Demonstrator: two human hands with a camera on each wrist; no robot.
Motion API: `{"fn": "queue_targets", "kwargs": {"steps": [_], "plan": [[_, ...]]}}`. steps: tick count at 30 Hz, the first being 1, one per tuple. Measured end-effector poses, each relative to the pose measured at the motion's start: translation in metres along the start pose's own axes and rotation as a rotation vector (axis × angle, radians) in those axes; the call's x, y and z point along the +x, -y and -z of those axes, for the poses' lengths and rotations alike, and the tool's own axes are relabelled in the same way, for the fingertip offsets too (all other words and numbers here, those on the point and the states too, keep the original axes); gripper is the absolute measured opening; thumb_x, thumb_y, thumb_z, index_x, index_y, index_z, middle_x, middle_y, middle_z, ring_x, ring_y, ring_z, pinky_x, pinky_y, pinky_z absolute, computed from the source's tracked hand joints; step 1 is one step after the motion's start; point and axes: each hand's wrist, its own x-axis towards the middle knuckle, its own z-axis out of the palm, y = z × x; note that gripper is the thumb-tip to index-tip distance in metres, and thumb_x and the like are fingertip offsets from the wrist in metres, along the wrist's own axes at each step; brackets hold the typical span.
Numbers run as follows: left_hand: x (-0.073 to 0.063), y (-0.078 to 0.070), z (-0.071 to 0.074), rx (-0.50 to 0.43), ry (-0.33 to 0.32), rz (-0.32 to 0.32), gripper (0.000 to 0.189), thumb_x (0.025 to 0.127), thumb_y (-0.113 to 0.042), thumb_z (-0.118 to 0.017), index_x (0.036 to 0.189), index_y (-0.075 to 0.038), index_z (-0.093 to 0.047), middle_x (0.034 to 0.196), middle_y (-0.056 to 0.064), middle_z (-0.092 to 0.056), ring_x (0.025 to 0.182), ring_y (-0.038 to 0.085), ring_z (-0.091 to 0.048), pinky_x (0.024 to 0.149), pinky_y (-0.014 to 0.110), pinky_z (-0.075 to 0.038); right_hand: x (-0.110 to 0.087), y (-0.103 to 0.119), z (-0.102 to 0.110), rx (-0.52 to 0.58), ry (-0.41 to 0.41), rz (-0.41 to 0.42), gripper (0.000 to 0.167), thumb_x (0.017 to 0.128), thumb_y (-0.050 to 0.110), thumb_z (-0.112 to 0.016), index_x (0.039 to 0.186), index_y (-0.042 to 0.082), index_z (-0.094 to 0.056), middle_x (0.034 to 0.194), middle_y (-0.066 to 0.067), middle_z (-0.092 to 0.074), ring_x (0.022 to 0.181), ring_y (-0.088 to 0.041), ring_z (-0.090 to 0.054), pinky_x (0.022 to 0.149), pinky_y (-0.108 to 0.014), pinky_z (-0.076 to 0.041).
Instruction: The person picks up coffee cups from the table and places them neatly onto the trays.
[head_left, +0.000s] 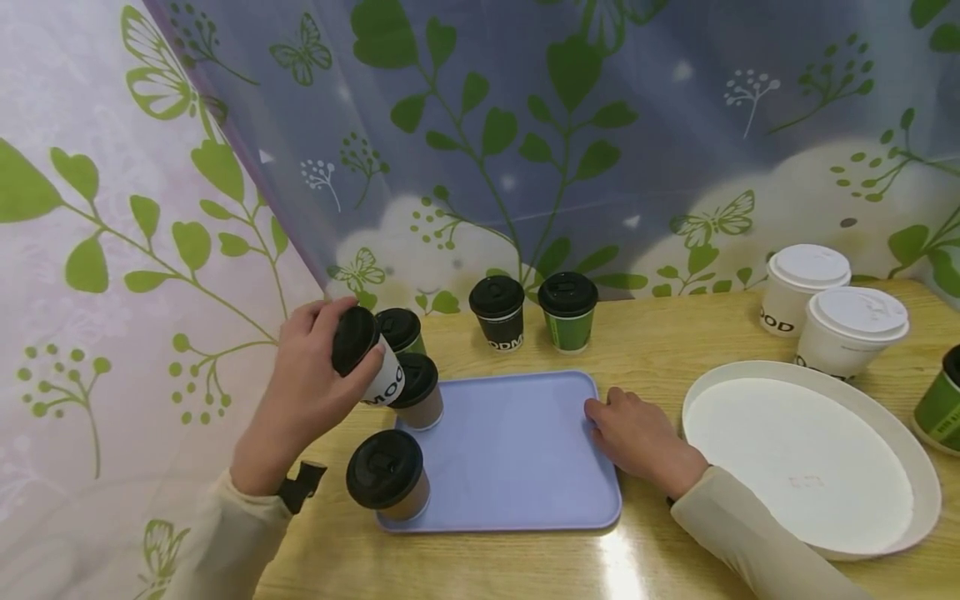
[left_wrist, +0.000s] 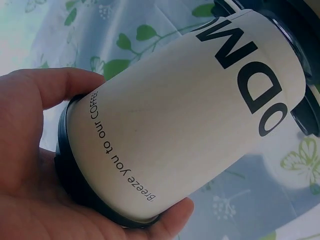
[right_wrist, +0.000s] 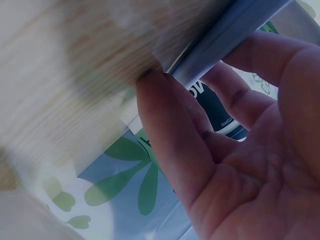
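Note:
My left hand (head_left: 311,375) grips a white paper cup (head_left: 386,382) by its black-lidded end. The cup is tilted, its base pointing right. In the left wrist view, fingers and thumb go round the lid end of the cup (left_wrist: 175,120). Just beyond and below it are a brown cup with a black lid (head_left: 420,404) and a green cup (head_left: 401,327). A second brown cup (head_left: 386,471) stands at the front left corner of the lavender tray (head_left: 517,458). My right hand (head_left: 637,437) pinches the tray's right rim, also seen in the right wrist view as the blue edge (right_wrist: 230,42).
Behind the tray stand a black cup (head_left: 498,315) and a green cup (head_left: 568,312). To the right are a round white tray (head_left: 810,467), two white-lidded cups (head_left: 847,333) and another green cup (head_left: 941,404). A patterned curtain (head_left: 487,167) hangs behind the wooden table (head_left: 450,567).

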Motion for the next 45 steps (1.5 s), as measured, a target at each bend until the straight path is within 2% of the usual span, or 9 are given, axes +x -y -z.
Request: {"fn": "queue_targets", "kwargs": {"steps": [3,12,19,23,28,33,45], "plan": [[0.005,-0.005,-0.004,-0.01,0.008,-0.023,0.056,0.092,-0.02,-0.073,0.141,-0.001,-0.056,0.133,0.029,-0.049,0.119,0.047,-0.045,0.087,0.06,-0.045,0.0,0.0,-0.001,0.0,-0.005,0.0,0.008,0.097,0.011,-0.068,0.104,0.008,-0.068,0.084,-0.013,-0.055,0.069,-0.024,-0.053,0.053,-0.04,-0.047],[0.011,-0.014,-0.016,-0.016,0.043,-0.041,0.057,0.091,-0.023,-0.074,0.141,-0.002,-0.056,0.134,0.027,-0.049,0.119,0.045,-0.047,0.088,0.059,-0.047,0.001,0.001,0.001,0.011,-0.003,0.002,0.008,0.097,0.011,-0.067,0.104,0.008,-0.068,0.084,-0.012,-0.055,0.069,-0.024,-0.052,0.053,-0.039,-0.046],[0.016,-0.02,-0.027,-0.026,0.076,-0.097,0.058,0.092,-0.025,-0.073,0.141,-0.001,-0.056,0.137,0.027,-0.049,0.125,0.044,-0.045,0.093,0.058,-0.045,0.0,0.001,0.0,0.004,0.002,0.0,0.009,0.096,0.012,-0.069,0.105,0.008,-0.068,0.085,-0.012,-0.055,0.07,-0.024,-0.053,0.053,-0.039,-0.046],[0.022,-0.022,-0.031,-0.035,0.084,-0.118,0.057,0.092,-0.027,-0.072,0.141,-0.002,-0.056,0.136,0.025,-0.049,0.123,0.043,-0.046,0.094,0.058,-0.044,0.0,0.0,0.0,0.001,-0.009,0.007,0.009,0.096,0.011,-0.07,0.104,0.008,-0.068,0.084,-0.012,-0.055,0.069,-0.024,-0.053,0.052,-0.039,-0.046],[0.026,-0.024,-0.033,-0.028,0.102,-0.116,0.058,0.093,-0.028,-0.072,0.143,-0.003,-0.055,0.139,0.026,-0.048,0.123,0.044,-0.046,0.095,0.06,-0.043,0.0,0.001,0.0,-0.001,-0.019,0.014,0.009,0.095,0.011,-0.07,0.103,0.008,-0.068,0.084,-0.012,-0.055,0.069,-0.024,-0.052,0.052,-0.039,-0.046],[0.032,-0.027,-0.036,0.004,0.125,-0.155,0.058,0.093,-0.029,-0.07,0.143,-0.004,-0.055,0.138,0.027,-0.049,0.123,0.044,-0.047,0.096,0.058,-0.045,0.0,0.001,-0.001,-0.005,-0.056,0.028,0.005,0.094,0.009,-0.07,0.098,0.009,-0.066,0.081,-0.012,-0.053,0.066,-0.024,-0.052,0.05,-0.039,-0.045],[0.043,-0.037,-0.057,0.003,0.207,-0.208,0.06,0.093,-0.027,-0.069,0.144,-0.001,-0.054,0.139,0.03,-0.047,0.125,0.049,-0.046,0.098,0.062,-0.042,-0.001,-0.001,-0.004,0.003,-0.088,0.028,0.005,0.093,0.008,-0.068,0.095,0.009,-0.064,0.079,-0.012,-0.051,0.064,-0.026,-0.051,0.047,-0.041,-0.043]]}}
